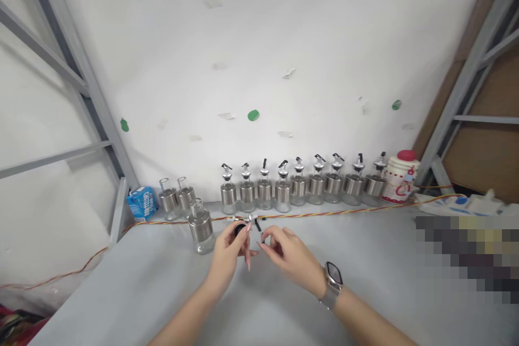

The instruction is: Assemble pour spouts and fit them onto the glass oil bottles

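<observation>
My left hand (227,248) is closed around a black round part (239,229), which looks like the rubber base of a bottle pourer. Just beyond its fingertips is a silver pourer top (252,218) with a black lever; whether it is held or lies on the table I cannot tell. My right hand (286,248), with a watch on the wrist, pinches thumb and fingers together close by; a small dark bit shows there. Left of my left hand stands a glass bottle (201,231) with a steel band and an uncovered neck.
Two more topless bottles (185,195) stand behind, beside a blue carton (142,204). Several bottles with pourers (283,194) line the wall, ending at a red-lidded jar (400,178). A twisted red-yellow cord (324,213) crosses the grey table (365,270).
</observation>
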`<state>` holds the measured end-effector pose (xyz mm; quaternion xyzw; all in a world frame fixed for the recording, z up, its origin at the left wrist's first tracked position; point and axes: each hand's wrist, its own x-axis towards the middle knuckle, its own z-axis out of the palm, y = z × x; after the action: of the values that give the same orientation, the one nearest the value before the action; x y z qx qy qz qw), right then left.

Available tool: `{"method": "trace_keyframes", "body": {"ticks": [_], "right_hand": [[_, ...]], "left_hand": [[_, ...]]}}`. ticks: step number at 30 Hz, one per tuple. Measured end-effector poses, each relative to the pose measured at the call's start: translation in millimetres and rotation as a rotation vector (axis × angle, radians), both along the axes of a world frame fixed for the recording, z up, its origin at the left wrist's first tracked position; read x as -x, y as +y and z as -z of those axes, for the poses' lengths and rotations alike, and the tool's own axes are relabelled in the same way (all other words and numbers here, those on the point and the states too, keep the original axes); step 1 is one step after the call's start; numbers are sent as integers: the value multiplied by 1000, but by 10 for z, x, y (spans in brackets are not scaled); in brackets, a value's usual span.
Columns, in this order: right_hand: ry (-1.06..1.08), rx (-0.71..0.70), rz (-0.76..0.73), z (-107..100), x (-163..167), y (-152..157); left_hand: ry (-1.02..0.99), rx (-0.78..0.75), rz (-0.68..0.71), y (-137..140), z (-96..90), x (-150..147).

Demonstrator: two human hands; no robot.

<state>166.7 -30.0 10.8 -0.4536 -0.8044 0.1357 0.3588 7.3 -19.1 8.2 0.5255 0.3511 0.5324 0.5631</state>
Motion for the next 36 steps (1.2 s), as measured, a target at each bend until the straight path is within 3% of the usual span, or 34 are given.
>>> {"method": "trace_keyframes", "body": {"ticks": [5, 8, 13, 21, 26, 36], "right_hand": [[423, 256, -51, 26, 34, 22], [555, 340, -67, 72, 64, 40], [468, 354, -56, 132, 100, 27], [390, 380, -106, 160, 202, -36], [485, 399, -73, 249, 285, -41], [762, 553, -158, 297, 354, -27]], "left_hand": [[-175, 190, 81, 3, 7, -38], [-162, 258, 128, 3, 53, -71], [-25, 217, 134, -22, 164, -130], [150, 90, -24, -101, 189, -202], [218, 54, -106, -150, 208, -235], [209, 3, -148, -226, 192, -275]]}}
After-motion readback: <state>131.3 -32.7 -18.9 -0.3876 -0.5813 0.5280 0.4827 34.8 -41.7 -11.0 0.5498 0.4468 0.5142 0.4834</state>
